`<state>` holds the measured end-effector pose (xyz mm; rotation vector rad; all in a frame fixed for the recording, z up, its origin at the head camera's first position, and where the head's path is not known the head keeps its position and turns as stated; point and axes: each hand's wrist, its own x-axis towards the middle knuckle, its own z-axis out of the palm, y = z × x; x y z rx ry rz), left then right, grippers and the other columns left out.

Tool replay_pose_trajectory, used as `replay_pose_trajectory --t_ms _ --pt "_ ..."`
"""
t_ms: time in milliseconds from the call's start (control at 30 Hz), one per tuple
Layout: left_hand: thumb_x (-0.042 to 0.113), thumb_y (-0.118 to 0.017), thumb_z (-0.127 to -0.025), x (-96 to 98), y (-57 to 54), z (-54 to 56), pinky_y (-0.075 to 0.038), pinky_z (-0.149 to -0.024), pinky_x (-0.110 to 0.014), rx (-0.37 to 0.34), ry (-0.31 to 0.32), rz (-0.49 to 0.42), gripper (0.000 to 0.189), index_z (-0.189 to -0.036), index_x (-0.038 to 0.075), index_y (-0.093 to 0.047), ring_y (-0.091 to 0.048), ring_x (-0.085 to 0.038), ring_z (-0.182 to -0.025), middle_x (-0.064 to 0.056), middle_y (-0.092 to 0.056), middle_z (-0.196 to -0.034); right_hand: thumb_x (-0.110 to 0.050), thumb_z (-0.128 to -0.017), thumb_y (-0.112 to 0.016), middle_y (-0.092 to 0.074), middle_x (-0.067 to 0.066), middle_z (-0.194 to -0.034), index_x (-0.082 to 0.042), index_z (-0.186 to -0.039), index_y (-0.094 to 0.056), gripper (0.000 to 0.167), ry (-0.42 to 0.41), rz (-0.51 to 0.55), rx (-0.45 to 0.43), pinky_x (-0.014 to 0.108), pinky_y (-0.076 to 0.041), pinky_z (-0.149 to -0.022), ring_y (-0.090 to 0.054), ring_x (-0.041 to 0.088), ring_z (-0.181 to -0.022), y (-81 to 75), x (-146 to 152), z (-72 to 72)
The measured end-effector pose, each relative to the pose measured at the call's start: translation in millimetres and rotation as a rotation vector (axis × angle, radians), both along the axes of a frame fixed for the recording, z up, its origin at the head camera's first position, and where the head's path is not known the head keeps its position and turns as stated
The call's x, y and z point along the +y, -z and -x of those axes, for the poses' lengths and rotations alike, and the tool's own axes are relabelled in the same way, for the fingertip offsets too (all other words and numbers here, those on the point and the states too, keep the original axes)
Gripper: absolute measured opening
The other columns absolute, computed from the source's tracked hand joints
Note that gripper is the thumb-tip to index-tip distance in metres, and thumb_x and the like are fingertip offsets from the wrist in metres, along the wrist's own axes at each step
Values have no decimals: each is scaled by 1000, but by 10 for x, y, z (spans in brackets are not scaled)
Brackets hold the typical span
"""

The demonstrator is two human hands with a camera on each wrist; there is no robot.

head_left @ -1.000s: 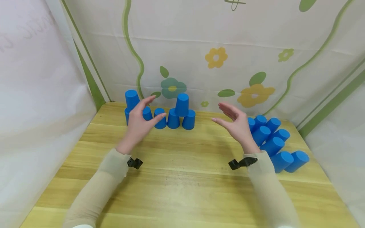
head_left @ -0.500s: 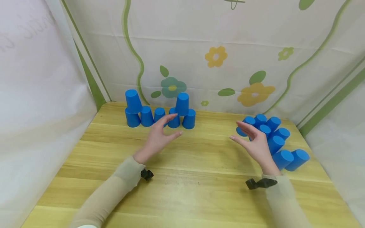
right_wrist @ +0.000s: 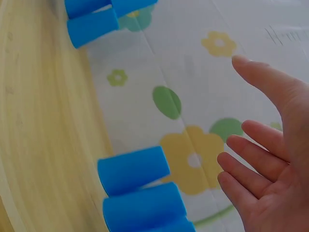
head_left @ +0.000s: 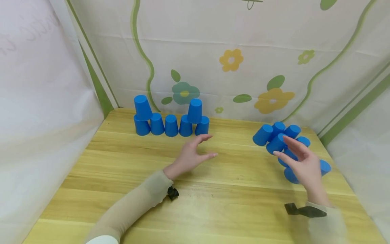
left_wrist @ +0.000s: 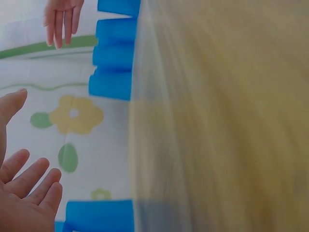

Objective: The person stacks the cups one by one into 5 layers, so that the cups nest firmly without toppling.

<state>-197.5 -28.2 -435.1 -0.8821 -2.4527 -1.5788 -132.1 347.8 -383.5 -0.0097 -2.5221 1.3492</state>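
Several blue cups stand upside down in a row at the back left of the table, among them a middle cup. One raised cup bridges the leftmost two, and another raised cup sits over the rightmost two. My left hand, thumb and fingers spread apart and holding nothing, hovers in front of the row's right end. Over the cluster of blue cups on the right is my right hand, also holding nothing, its fingers extended. It hides part of the cluster. The right wrist view shows cups beside its fingers.
A wooden table bears all the cups. White fabric with printed flowers hangs right behind its back edge, and more white fabric lines the left side. Each wrist wears a small black camera.
Both hands have moved right and towards the person. The left went from in front of the leftmost cups to past the row's right end; the right now overlaps the right cluster. No cup has moved.
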Motion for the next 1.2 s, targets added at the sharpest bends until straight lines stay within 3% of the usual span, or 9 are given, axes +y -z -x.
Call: replay_pose_trajectory --t_ms 267,533,700,800,867,1100,1200 --pt "33 -81 -90 311 40 4 -43 -109 -42 -7 75 -29 66 -146 10 -53 -53 -22 -132 -2 -56 -145 -7 -91 -78 -64 -13 -132 -11 -145 -58 58 164 192 10 7 -40 -95 -54 3 -126 -82 426 -152" --pt "39 -80 -90 741 5 19 -43 -108 -31 -52 110 16 67 -146 14 -54 -54 -16 -129 2 -57 -144 -4 -88 -81 -61 -9 -140 -13 -144 -60 60 295 420 25 5 -42 -92 -51 4 -131 -87 765 -276" --pt "40 -81 -89 1034 39 -39 -47 -105 -38 -96 139 10 68 -146 14 -54 -54 -13 -128 2 -58 -143 -11 -86 -84 -58 -13 -143 -20 -145 -59 65 401 449 -47 3 -41 -88 -46 2 -134 16 952 -323" --pt "44 -80 -89 1213 80 -94 -48 -104 -34 -148 139 27 68 -146 17 -54 -54 -10 -127 8 -57 -142 -13 -85 -86 -58 -14 -142 -22 -145 -59 67 429 432 -79 2 -40 -87 -46 0 -131 124 1065 -352" --pt "46 -79 -89 1324 108 -127 -47 -103 -30 -184 139 35 67 -145 21 -54 -53 -8 -127 11 -56 -142 -14 -85 -86 -59 -16 -139 -22 -146 -59 67 426 403 -95 2 -40 -86 -48 -1 -129 197 1127 -377" --pt "40 -81 -88 1662 209 -216 -48 -100 -26 -254 168 -7 65 -144 18 -56 -56 -8 -123 9 -58 -140 -17 -87 -84 -61 -22 -130 -24 -149 -55 68 356 342 -166 2 -43 -76 -54 -12 -111 435 1261 -429" --pt "40 -82 -88 1804 233 -243 -48 -97 -21 -268 179 2 64 -143 19 -56 -57 -5 -122 10 -59 -139 -17 -87 -84 -65 -27 -116 -21 -150 -53 70 335 340 -181 2 -44 -73 -57 -15 -100 523 1310 -417"
